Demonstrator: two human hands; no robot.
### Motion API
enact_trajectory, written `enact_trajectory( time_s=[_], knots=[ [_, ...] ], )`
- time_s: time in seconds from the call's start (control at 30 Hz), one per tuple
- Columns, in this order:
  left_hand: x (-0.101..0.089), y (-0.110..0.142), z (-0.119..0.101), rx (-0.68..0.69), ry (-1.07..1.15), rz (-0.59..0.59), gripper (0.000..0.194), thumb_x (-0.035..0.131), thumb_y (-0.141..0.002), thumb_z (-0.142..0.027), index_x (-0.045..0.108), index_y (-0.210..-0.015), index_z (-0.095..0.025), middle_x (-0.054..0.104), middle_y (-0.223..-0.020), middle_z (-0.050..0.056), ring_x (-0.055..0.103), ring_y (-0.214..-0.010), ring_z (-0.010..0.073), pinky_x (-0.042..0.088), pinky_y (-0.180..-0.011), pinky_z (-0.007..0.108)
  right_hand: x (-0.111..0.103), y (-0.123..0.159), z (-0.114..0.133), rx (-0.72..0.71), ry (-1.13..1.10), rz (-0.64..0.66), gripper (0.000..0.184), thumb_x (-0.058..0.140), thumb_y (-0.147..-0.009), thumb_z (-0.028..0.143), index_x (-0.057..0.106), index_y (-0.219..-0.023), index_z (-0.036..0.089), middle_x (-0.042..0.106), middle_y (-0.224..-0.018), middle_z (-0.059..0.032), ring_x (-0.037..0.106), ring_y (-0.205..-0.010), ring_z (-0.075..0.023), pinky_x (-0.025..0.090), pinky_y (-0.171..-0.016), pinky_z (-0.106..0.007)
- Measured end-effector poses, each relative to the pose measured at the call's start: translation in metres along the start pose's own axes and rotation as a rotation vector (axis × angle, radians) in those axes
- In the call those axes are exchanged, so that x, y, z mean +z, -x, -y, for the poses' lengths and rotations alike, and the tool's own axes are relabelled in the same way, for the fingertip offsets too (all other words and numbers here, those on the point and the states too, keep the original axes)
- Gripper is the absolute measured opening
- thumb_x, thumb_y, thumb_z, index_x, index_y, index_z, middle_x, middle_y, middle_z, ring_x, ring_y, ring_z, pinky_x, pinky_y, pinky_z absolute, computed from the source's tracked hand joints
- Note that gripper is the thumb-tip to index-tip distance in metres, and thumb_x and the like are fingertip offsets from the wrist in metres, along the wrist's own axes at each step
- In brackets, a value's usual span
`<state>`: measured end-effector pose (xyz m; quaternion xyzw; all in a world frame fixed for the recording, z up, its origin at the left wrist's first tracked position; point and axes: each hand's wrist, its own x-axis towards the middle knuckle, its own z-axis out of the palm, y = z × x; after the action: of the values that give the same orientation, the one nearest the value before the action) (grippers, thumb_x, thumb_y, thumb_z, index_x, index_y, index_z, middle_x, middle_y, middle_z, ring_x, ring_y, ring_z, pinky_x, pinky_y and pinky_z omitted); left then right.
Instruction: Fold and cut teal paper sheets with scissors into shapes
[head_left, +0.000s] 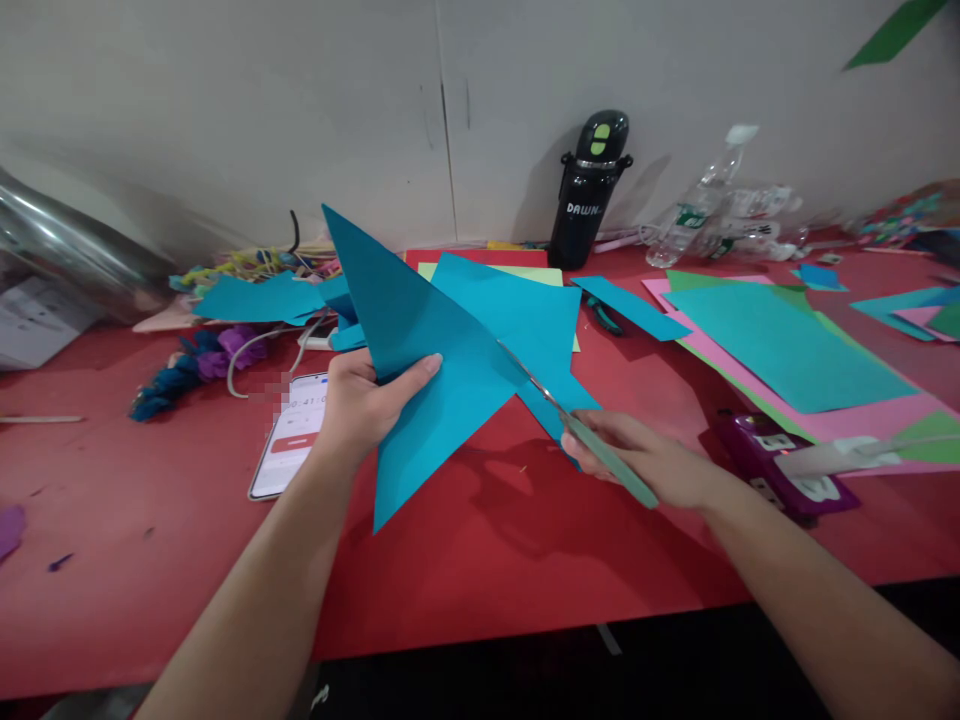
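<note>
A sheet of blue paper point(442, 370) is held up, tilted, above the red table by my left hand point(367, 405). The thumb lies on its near face and the other fingers are behind it, out of sight. In my right hand point(645, 450) is a pair of scissors with a light green handle point(619, 468). Its metal blades reach to the left and lie along the right-hand part of the sheet. More blue paper point(510, 300) lies behind, and a blue strip point(551, 425) extends under the blades toward my right hand.
On the red table point(480, 590), a phone point(289, 440) lies beside my left wrist. Pink, green and blue sheets point(787, 340) and a purple power strip point(784, 470) are at the right. A black bottle point(589, 195) and clear plastic bottles point(694, 210) stand by the wall.
</note>
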<state>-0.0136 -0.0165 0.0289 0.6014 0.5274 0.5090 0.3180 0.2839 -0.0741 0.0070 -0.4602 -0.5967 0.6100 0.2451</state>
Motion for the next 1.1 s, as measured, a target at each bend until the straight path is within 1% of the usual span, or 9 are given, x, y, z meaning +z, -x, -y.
enact_trajectory(
  time_s=[0.13,0.23,0.3,0.47,0.6,0.7,0.87,1.0,1.1],
  knots=[
    [-0.001,0.000,-0.007,-0.029,0.013,0.058,0.022,0.083,-0.070,-0.034,0.068,-0.063,-0.018,0.075,-0.078,0.004,0.071,-0.066,0.0215,0.054,-0.045,0.025,0.001,-0.001,0.002,-0.019,-0.023,0.039,0.041,0.061,-0.089,0.061,0.054,-0.083,0.021,0.041,-0.069,0.0038,0.035,-0.058,-0.0112,0.031,-0.056,-0.028],
    [-0.001,-0.001,-0.009,-0.046,0.033,0.056,0.021,0.083,-0.069,-0.033,0.069,-0.064,-0.019,0.076,-0.080,0.005,0.071,-0.067,0.0222,0.054,-0.046,0.026,0.001,-0.002,0.005,-0.035,-0.016,0.092,0.038,0.057,-0.095,0.054,0.050,-0.080,0.021,0.037,-0.067,0.0054,0.030,-0.056,-0.0099,0.027,-0.054,-0.027],
    [0.000,-0.001,-0.009,-0.054,0.041,0.057,0.020,0.083,-0.069,-0.033,0.069,-0.064,-0.019,0.076,-0.080,0.005,0.071,-0.068,0.0228,0.054,-0.046,0.027,0.001,-0.003,0.007,-0.042,-0.004,0.106,0.038,0.057,-0.095,0.053,0.048,-0.078,0.021,0.036,-0.066,0.0058,0.029,-0.055,-0.0096,0.026,-0.054,-0.028],
    [0.000,0.000,-0.009,-0.061,0.048,0.069,0.020,0.083,-0.069,-0.033,0.070,-0.064,-0.019,0.077,-0.085,0.006,0.072,-0.070,0.0237,0.055,-0.048,0.028,0.001,-0.004,0.005,-0.024,0.034,0.076,0.037,0.059,-0.093,0.055,0.051,-0.082,0.020,0.036,-0.069,0.0050,0.032,-0.058,-0.0105,0.028,-0.055,-0.027],
    [0.000,0.000,-0.009,-0.063,0.048,0.073,0.020,0.083,-0.069,-0.033,0.070,-0.065,-0.019,0.077,-0.087,0.006,0.072,-0.073,0.0240,0.056,-0.050,0.028,0.001,-0.005,0.000,-0.005,0.035,0.059,0.035,0.061,-0.093,0.052,0.050,-0.082,0.021,0.032,-0.070,0.0056,0.029,-0.058,-0.0101,0.027,-0.055,-0.027],
    [-0.001,0.000,-0.010,-0.062,0.041,0.073,0.021,0.083,-0.069,-0.033,0.069,-0.064,-0.020,0.077,-0.085,0.005,0.072,-0.071,0.0232,0.055,-0.049,0.028,0.001,-0.006,-0.001,0.007,0.047,0.060,0.036,0.060,-0.093,0.052,0.047,-0.081,0.021,0.030,-0.070,0.0058,0.028,-0.058,-0.0100,0.026,-0.054,-0.027],
    [0.000,0.000,-0.008,-0.045,0.028,0.059,0.024,0.084,-0.069,-0.033,0.067,-0.059,-0.019,0.076,-0.082,0.005,0.072,-0.071,0.0233,0.056,-0.049,0.028,0.001,-0.006,-0.003,0.014,0.072,0.040,0.035,0.059,-0.094,0.053,0.049,-0.082,0.021,0.031,-0.068,0.0062,0.028,-0.056,-0.0100,0.025,-0.053,-0.027],
    [0.000,-0.001,-0.005,-0.033,0.032,0.045,0.024,0.084,-0.069,-0.033,0.067,-0.059,-0.019,0.076,-0.080,0.005,0.071,-0.070,0.0230,0.056,-0.049,0.028,0.000,-0.006,-0.005,0.002,0.081,0.035,0.036,0.059,-0.093,0.054,0.049,-0.081,0.022,0.035,-0.066,0.0057,0.030,-0.055,-0.0107,0.026,-0.052,-0.028],
    [-0.001,0.000,-0.005,-0.022,0.038,0.032,0.024,0.084,-0.069,-0.033,0.067,-0.059,-0.020,0.076,-0.079,0.004,0.071,-0.069,0.0222,0.056,-0.049,0.028,-0.001,-0.005,-0.004,-0.060,0.064,0.007,0.037,0.058,-0.092,0.056,0.048,-0.080,0.022,0.040,-0.068,0.0042,0.035,-0.058,-0.0118,0.031,-0.055,-0.028]
  ],
)
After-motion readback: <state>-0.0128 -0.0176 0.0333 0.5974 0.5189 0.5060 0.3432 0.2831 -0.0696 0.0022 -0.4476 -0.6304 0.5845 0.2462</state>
